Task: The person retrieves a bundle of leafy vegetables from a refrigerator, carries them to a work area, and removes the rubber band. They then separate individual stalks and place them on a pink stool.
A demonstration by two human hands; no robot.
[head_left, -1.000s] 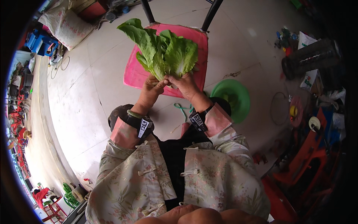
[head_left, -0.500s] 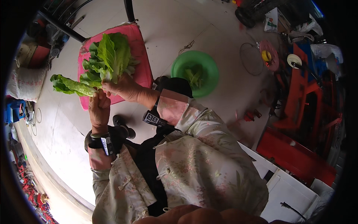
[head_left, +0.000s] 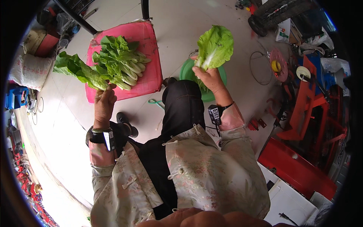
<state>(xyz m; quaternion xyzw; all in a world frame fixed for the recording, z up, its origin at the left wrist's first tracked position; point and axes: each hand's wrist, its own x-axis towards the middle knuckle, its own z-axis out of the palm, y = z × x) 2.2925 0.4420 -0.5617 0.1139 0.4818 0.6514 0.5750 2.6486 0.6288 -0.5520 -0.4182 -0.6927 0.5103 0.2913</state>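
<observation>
My left hand is closed on the base of a lettuce leaf bunch, whose green leaves lean out to the left past the pink seat. In my right hand a single broad lettuce leaf stands upright, gripped by its pale stem. Below that leaf is a green plastic basin on the floor, partly hidden by the hand; some greens show inside it. On the pink seat lies a pile of leafy greens with white stalks pointing right and toward me.
Dark metal bars rise at the far side of the seat. To the right stand red metal machine parts and a pink reel. A white woven sack sits at the left. A green strip lies on the floor near my knee.
My right hand has swung from the left hand over to the green basin, carrying a leaf away. My left hand stays near the seat's front-left corner with its greens. The pile's stalks are now uncovered.
</observation>
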